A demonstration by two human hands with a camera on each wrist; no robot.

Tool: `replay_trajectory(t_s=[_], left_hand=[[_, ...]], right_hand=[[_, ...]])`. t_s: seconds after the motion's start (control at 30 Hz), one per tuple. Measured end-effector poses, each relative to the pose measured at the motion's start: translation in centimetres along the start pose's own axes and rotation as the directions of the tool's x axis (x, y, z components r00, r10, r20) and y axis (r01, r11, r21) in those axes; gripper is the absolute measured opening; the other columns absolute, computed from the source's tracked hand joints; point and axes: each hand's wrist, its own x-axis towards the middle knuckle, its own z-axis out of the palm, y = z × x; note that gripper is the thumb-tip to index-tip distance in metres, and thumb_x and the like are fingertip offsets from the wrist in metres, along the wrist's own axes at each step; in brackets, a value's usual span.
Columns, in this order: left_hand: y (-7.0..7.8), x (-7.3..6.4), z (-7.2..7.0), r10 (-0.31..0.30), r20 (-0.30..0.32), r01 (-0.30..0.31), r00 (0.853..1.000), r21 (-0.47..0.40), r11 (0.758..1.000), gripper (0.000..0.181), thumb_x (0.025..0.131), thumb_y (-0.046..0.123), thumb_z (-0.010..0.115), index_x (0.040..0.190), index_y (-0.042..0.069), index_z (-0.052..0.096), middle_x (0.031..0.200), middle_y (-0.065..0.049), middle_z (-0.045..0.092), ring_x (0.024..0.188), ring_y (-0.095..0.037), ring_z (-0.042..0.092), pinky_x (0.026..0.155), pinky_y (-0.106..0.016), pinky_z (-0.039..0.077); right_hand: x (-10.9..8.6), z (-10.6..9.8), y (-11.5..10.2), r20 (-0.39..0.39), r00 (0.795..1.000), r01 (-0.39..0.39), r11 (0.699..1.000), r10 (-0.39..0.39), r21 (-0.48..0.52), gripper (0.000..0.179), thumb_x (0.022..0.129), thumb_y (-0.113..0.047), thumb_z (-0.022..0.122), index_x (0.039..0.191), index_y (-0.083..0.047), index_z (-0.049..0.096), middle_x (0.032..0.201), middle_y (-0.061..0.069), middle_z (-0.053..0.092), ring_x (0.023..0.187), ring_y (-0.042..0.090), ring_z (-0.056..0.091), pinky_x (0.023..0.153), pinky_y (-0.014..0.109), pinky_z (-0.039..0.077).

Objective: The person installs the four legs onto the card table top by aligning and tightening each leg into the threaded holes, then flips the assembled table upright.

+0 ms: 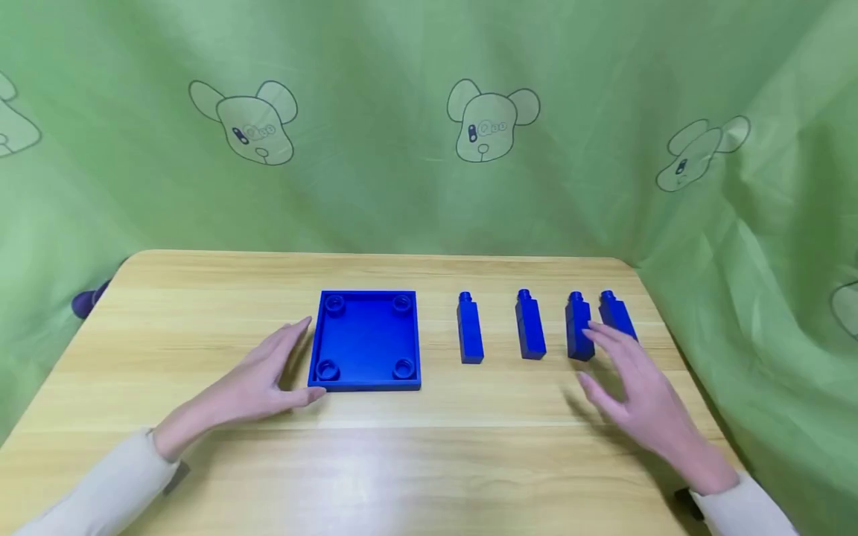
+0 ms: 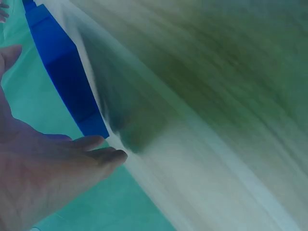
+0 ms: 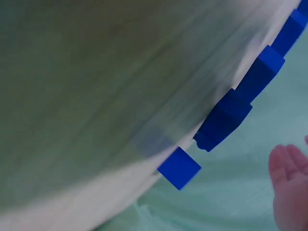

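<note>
A blue square panel (image 1: 365, 341) with a raised rim and a round socket in each corner lies flat on the wooden table. My left hand (image 1: 258, 380) is spread at its left side, thumb by the near corner; whether it touches is unclear. To the panel's right, several blue square legs with round pegs lie in a row, pegs facing away: one leg (image 1: 471, 333), a second (image 1: 531, 327), a third (image 1: 579, 339) and the rightmost (image 1: 618, 316). My right hand (image 1: 637, 391) hovers over the near ends of the two rightmost legs, fingers loosely extended, holding nothing, and partly hides the rightmost.
The wooden table (image 1: 429, 461) has rounded far corners. A green curtain (image 1: 375, 201) with bear-head drawings hangs behind it and along its right side. A dark purple object (image 1: 86, 301) shows beyond the table's left edge.
</note>
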Motion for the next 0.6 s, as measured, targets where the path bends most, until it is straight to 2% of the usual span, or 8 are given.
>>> replay_trajectory(t_s=[0.1,0.2,0.3,0.37,0.47,0.53,0.6], left_hand=[[-0.4,0.4,0.2,-0.007,0.014,0.008,1.000,-0.021,1.000,0.117,0.094,0.059,0.080,0.172,-0.002,0.018,0.172,-0.033,0.025,0.157,-0.056,0.026,0.118,-0.076,0.028],[-0.7,0.5,0.2,-0.028,0.020,0.029,0.999,-0.027,0.999,0.117,0.094,0.060,0.080,0.173,-0.001,0.019,0.173,-0.032,0.026,0.157,-0.055,0.026,0.119,-0.075,0.027],[-0.9,0.6,0.2,-0.030,0.028,0.030,0.999,-0.026,0.999,0.116,0.094,0.061,0.079,0.173,0.000,0.020,0.172,-0.032,0.027,0.157,-0.055,0.025,0.119,-0.077,0.026],[-0.9,0.7,0.2,-0.032,0.040,0.033,0.999,-0.021,0.999,0.116,0.095,0.062,0.078,0.174,0.002,0.019,0.173,-0.031,0.026,0.158,-0.055,0.024,0.119,-0.077,0.023],[-0.8,1.1,0.3,-0.038,0.061,0.039,0.997,-0.017,0.999,0.115,0.095,0.066,0.076,0.175,0.007,0.018,0.174,-0.030,0.024,0.159,-0.054,0.021,0.122,-0.077,0.018],[-0.8,1.3,0.3,-0.050,0.069,0.051,0.996,-0.011,0.999,0.115,0.096,0.068,0.074,0.176,0.009,0.017,0.175,-0.029,0.023,0.160,-0.053,0.019,0.123,-0.076,0.015],[-0.7,1.3,0.2,-0.066,0.072,0.067,0.995,-0.009,0.998,0.113,0.097,0.067,0.073,0.176,0.009,0.017,0.175,-0.029,0.022,0.161,-0.052,0.018,0.124,-0.075,0.014]], right_hand=[[0.1,-0.2,0.3,-0.059,0.992,-0.111,0.992,0.114,0.063,0.068,0.092,-0.010,0.081,0.154,0.004,0.055,0.154,0.024,0.056,0.138,0.041,0.053,0.121,0.019,0.026],[0.1,-0.3,0.7,-0.099,0.955,-0.264,0.954,0.279,0.141,0.063,0.095,-0.006,0.083,0.152,0.001,0.058,0.147,0.022,0.061,0.128,0.029,0.056,0.110,0.014,0.033],[-0.1,-0.4,1.3,-0.086,0.889,-0.425,0.882,0.449,0.205,0.057,0.102,-0.015,0.080,0.153,-0.003,0.058,0.148,0.020,0.059,0.124,0.025,0.053,0.101,0.013,0.035],[-0.3,-0.7,1.8,-0.041,0.834,-0.528,0.817,0.551,0.231,0.059,0.106,-0.024,0.076,0.157,-0.004,0.054,0.154,0.021,0.054,0.130,0.030,0.050,0.102,0.015,0.036],[-0.5,-1.2,2.8,0.001,0.756,-0.634,0.730,0.655,0.255,0.065,0.109,-0.033,0.072,0.161,-0.003,0.047,0.159,0.019,0.049,0.136,0.034,0.046,0.105,0.012,0.035],[-0.5,-1.3,3.3,0.007,0.723,-0.666,0.695,0.691,0.270,0.067,0.109,-0.034,0.072,0.161,-0.002,0.045,0.157,0.017,0.049,0.136,0.031,0.046,0.102,0.008,0.036],[-0.3,-1.1,3.9,0.009,0.708,-0.677,0.674,0.707,0.295,0.066,0.108,-0.033,0.074,0.159,-0.001,0.048,0.149,0.011,0.053,0.131,0.025,0.048,0.097,0.005,0.037]])
